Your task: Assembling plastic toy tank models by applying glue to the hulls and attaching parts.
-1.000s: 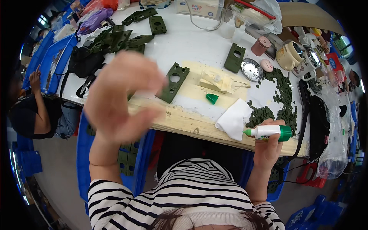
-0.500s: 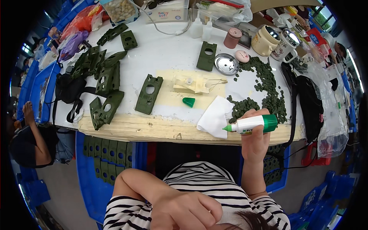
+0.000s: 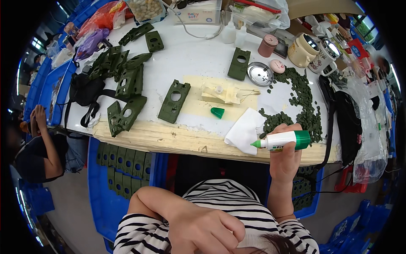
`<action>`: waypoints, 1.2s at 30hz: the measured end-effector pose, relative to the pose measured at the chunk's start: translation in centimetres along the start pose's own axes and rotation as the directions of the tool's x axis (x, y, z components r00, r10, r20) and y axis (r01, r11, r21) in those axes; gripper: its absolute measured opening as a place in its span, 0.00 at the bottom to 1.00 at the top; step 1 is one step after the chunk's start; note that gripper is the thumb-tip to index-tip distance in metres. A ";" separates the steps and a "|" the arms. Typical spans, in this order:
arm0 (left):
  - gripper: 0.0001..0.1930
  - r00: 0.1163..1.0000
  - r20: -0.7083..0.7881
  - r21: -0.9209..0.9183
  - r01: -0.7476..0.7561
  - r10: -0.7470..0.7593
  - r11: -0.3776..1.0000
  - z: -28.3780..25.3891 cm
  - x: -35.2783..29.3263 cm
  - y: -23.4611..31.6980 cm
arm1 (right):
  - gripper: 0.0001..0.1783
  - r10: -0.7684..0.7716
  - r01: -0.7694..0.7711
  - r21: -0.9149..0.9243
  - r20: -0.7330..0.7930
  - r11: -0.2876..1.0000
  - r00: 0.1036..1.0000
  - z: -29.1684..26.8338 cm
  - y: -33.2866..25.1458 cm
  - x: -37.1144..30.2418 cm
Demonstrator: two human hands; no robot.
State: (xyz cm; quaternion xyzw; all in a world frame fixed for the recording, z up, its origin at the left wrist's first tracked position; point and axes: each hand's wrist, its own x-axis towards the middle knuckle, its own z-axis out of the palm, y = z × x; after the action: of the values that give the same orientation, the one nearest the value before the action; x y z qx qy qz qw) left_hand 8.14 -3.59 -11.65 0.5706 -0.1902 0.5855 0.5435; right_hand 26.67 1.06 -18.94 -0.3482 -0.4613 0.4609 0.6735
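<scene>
My right hand [image 3: 286,163] is closed around a white glue bottle [image 3: 281,139] with a green base, held over the table's front edge. Its green nozzle is uncovered and points left, above a white cloth [image 3: 244,131]. My left hand [image 3: 207,230] is raised close at the bottom of the view, fingers curled in; their tips are hidden. On the table lie a loose green cap [image 3: 217,112], a cream block fixture [image 3: 219,94] with thin metal picks, and a flat dark green plastic part [image 3: 174,101] with a round hole. Many small green pieces [image 3: 302,101] are heaped at the right.
More green parts [image 3: 127,80] pile up at the left beside a black bag [image 3: 86,95]. A metal dish [image 3: 260,73], a pink tin [image 3: 268,45] and mugs [image 3: 303,50] stand behind. A blue tray [image 3: 99,186] of green parts is below the table. Someone's arm [image 3: 50,150] shows at left.
The view has shifted, so the table's things appear slightly further right. My right hand still holds the glue bottle, and my left hand remains curled near me. The neighbour's arm has moved.
</scene>
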 end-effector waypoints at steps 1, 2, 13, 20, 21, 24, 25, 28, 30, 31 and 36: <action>0.16 0.999 0.054 0.057 -0.002 -0.001 0.998 -0.3 -0.2 0.1 | 0.23 0.005 -0.005 -0.002 0.000 1.000 1.000 -0.1 0.0 -0.1; 0.14 0.982 0.177 0.147 0.034 -0.060 0.989 -2.5 0.3 1.0 | 0.23 0.005 -0.005 -0.007 0.001 1.000 1.000 -0.3 0.1 -0.2; 0.22 0.550 -0.790 0.506 0.334 -0.272 -0.795 -30.0 5.3 5.5 | 0.24 -0.009 0.009 -0.012 0.019 1.000 1.000 -1.0 -0.1 -1.1; 0.19 0.600 -0.776 0.454 0.316 -0.196 -0.833 -32.3 4.1 7.0 | 0.24 0.001 -0.001 -0.041 -0.007 0.999 1.000 -1.4 -0.1 -1.7; 0.16 0.566 -0.804 0.435 0.347 -0.185 -0.831 -31.2 4.7 7.6 | 0.24 0.012 -0.012 -0.045 -0.007 0.999 1.000 -1.5 -0.1 -1.6; 0.15 0.782 -0.616 0.608 0.398 -0.092 -0.687 -27.7 4.0 9.6 | 0.24 0.007 -0.007 -0.034 0.009 0.999 1.000 -1.5 0.2 -1.2; 0.14 0.840 -0.538 0.695 0.396 -0.068 -0.600 -25.5 3.9 9.8 | 0.25 0.053 -0.054 0.011 0.032 0.998 0.998 -1.1 0.2 -1.0; 0.17 0.761 -0.619 0.784 0.614 -0.195 -0.095 -17.1 2.5 7.5 | 0.27 0.122 -0.141 0.138 0.141 0.980 0.982 0.8 0.3 -0.2; 0.18 0.762 -0.538 0.784 0.609 -0.361 0.117 -13.2 1.2 5.5 | 0.27 0.061 -0.115 0.219 0.236 0.969 0.970 1.7 0.8 0.7; 0.19 0.754 -0.490 0.792 0.595 -0.437 0.139 -11.7 0.5 4.9 | 0.28 0.055 -0.120 0.245 0.255 0.962 0.965 2.4 0.8 1.0; 0.29 0.735 -0.444 0.756 0.614 -0.513 0.227 -9.7 -1.7 2.3 | 0.28 0.056 -0.136 0.249 0.301 0.959 0.952 2.9 0.0 1.3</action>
State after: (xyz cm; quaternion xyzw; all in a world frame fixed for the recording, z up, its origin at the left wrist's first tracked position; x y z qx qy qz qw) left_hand 1.25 3.14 -14.86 0.7606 0.3810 0.3866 0.3563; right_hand 24.19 2.45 -17.57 -0.2048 -0.4714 0.5975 0.6155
